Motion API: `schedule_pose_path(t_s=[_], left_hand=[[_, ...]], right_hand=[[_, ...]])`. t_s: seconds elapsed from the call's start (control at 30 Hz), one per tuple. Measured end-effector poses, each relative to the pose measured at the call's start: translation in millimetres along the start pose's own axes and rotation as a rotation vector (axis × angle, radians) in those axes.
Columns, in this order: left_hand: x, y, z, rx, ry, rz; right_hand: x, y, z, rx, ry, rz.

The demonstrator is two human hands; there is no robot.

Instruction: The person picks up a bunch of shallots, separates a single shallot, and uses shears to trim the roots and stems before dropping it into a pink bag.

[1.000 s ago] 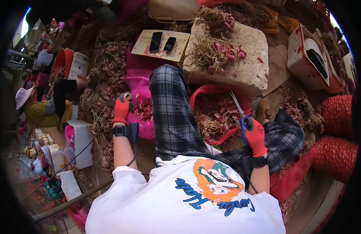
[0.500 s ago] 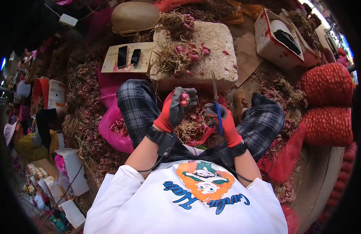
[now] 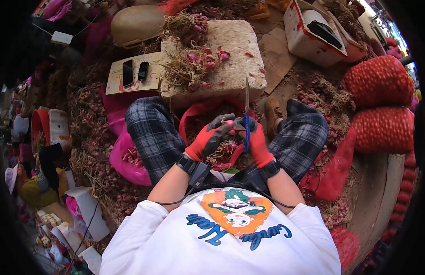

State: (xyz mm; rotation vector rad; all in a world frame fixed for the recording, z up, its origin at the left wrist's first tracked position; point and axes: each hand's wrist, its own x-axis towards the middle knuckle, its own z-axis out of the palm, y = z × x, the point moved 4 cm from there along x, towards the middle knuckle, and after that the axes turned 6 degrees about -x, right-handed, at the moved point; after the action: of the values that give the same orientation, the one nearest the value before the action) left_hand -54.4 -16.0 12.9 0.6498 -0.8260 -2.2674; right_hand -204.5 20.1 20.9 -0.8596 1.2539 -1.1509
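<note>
Shallot [image 3: 229, 126] pinched in mostly closed left hand [image 3: 208, 139], over basin [image 3: 183, 121], short of block [image 3: 235, 46]'s near edge. Right hand [image 3: 258, 138] curled round scissors [image 3: 247, 130], blades toward near right corner. Best: light, steady pinch, left fingertips clear of blades.

dim shaded scene, bright glare at upper right, strong fisheye curvature, black corners, soft blurry edges

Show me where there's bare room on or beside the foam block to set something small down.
The foam block's far right part is bare, beyond the loose shallots. The cardboard between block and open foam box looks mostly bare too. The block's left is crowded with stalks; scissors overlap its near edge.
</note>
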Motion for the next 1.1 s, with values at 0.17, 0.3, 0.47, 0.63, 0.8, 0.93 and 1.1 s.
schedule_pose_path(t_s=[0.17,0.3,0.47,0.63,0.8,0.93,1.1], left_hand=[[-6.9,1.1,4.5,0.062,0.023,0.014],[-5.0,-5.8,-5.3,0.057,0.067,0.036],[-5.6,9.5,-10.8,0.259,0.184,0.189],[1.2,-4.8,-19.7,0.460,0.149,0.336],[-7.0,-7.1,-7.8,0.341,0.072,0.297],[-0.1,-22.0,-25.2,0.223,0.159,0.175],[1.7,-4.4,-39.1,0.078,0.331,0.305]], right_hand=[[2.9,6.0,-1.1,-0.199,0.031,-0.096],[3.2,12.7,-0.6,-0.231,0.116,-0.153],[2.3,6.2,-13.9,0.107,0.177,0.115],[6.5,-1.0,9.9,-0.084,0.111,-0.126],[3.3,-15.8,13.9,-0.553,-0.044,-0.282],[4.9,2.4,2.7,-0.237,0.049,-0.014],[-3.8,-11.8,-3.4,-0.862,0.133,-0.159]])
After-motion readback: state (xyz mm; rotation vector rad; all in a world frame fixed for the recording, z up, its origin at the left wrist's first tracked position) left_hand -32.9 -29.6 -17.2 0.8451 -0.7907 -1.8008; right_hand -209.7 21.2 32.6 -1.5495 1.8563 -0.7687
